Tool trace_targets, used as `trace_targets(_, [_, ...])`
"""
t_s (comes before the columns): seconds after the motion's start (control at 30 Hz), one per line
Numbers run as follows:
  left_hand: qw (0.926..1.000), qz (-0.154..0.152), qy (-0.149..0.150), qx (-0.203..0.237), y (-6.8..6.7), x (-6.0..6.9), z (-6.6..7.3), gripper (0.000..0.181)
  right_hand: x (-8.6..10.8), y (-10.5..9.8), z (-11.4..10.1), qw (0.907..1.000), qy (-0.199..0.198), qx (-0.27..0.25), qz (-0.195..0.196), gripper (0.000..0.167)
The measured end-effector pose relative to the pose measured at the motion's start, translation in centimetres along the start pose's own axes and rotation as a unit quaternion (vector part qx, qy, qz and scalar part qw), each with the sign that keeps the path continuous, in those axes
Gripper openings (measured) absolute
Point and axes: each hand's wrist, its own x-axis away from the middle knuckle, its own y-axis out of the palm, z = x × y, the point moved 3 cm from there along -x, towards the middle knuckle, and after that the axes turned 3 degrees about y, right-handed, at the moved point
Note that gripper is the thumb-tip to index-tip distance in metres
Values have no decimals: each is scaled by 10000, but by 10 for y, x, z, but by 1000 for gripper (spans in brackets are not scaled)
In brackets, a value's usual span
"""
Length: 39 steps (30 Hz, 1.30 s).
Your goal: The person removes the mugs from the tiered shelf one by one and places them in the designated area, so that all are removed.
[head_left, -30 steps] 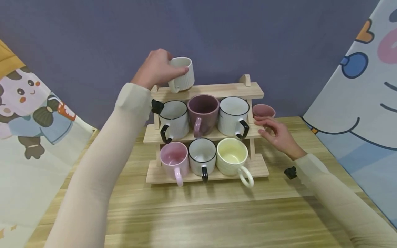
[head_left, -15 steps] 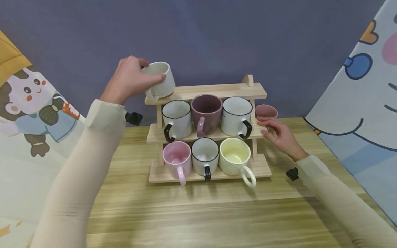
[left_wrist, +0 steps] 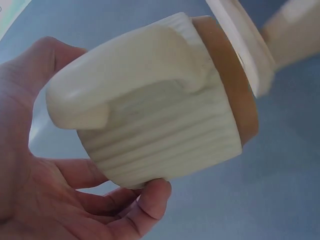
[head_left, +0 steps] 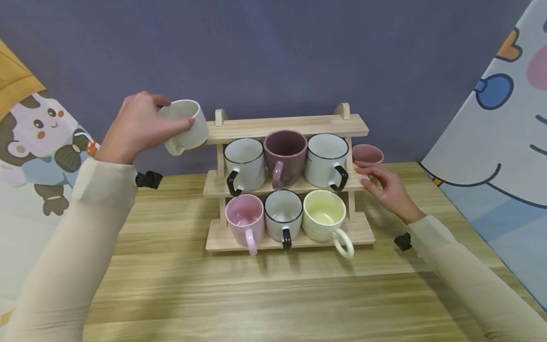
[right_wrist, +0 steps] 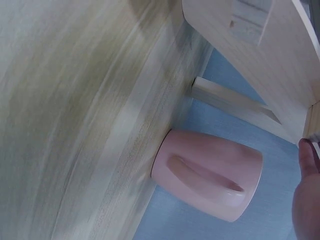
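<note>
We find the white ribbed mug [head_left: 195, 130] off the shelf, held up at the left end of the wooden rack's top shelf [head_left: 282, 125]; we cannot tell whether its base touches the board. The left hand [head_left: 138, 124] pinches it near the rim, thumb and fingers set on either side. The mug lies to the right of that palm, its axis tilted, the rim toward the hand and the brown base toward the rack. The handle is free of the fingers. The right hand [head_left: 390, 192] is well apart from it, touching the right end of the middle shelf [head_left: 355, 181], thumb and fingers apart; whether it grips the board we cannot tell.

Three mugs stand on the middle shelf and three on the bottom shelf [head_left: 361, 232]. A rose mug [right_wrist: 210, 175] stands upright on the table [head_left: 265, 294], behind the right hand.

Against the frame half a second ago, we note the ribbed mug further left, exposing the left bracket [head_left: 220, 117]; the right hand keeps its place.
</note>
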Motion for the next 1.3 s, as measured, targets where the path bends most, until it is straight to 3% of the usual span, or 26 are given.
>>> trace_targets(0.17, [9993,-260,-231,-152,-2,3,-26,86,1,-2,1,10000,13,18,37,25])
trace_targets(0.27, [9982,-427,-290,-308,7,2,-45,90,2,-3,1,10000,18,23,72,24])
trace_targets(0.53, [9956,-723,-373,-454,58,3,-93,89,4,-4,2,10000,-70,30,45,24])
trace_targets(0.67, [9951,-836,-276,-449,88,2,-109,73,5,-5,1,9999,-49,83,64,24])
trace_targets(0.8, [9955,-807,-114,-485,113,-1,-120,50,6,-6,0,9998,-43,153,72,25])
trace_targets(0.97, [9952,-868,-33,-457,135,-9,-128,48,5,-4,-1,9998,-118,128,91,25])
trace_targets(1.3, [9949,-882,-113,-481,154,-21,-136,47,0,1,-4,9993,-165,296,158,24])
